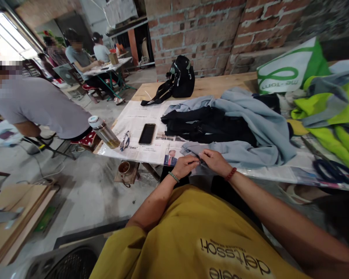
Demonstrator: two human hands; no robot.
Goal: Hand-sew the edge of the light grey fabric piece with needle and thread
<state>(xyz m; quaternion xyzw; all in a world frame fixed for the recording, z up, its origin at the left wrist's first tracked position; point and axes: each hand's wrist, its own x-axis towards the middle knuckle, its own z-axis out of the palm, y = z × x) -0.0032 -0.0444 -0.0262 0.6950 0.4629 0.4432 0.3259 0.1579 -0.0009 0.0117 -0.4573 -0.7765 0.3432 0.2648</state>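
At the table's near edge my left hand [185,166] and my right hand [216,162] meet almost fingertip to fingertip. Both are closed in a pinch around something small and dark, too tiny to name. A light grey garment [250,104] lies bunched just beyond them, its near edge reaching my right fingers. On top of it rests a black piece of clothing [209,126] with straps or folds. Left of the garment a dark-screened phone [147,134] lies flat on newspaper, with a pair of glasses [125,140] beside it.
A clear bottle [104,131] with a pale lid stands at the left table corner. Behind are a black bag [183,77] and a green-white bag [293,69]. Large dark-handled scissors [336,171] and yellow-green clothing [334,116] lie right. A person [46,104] sits left.
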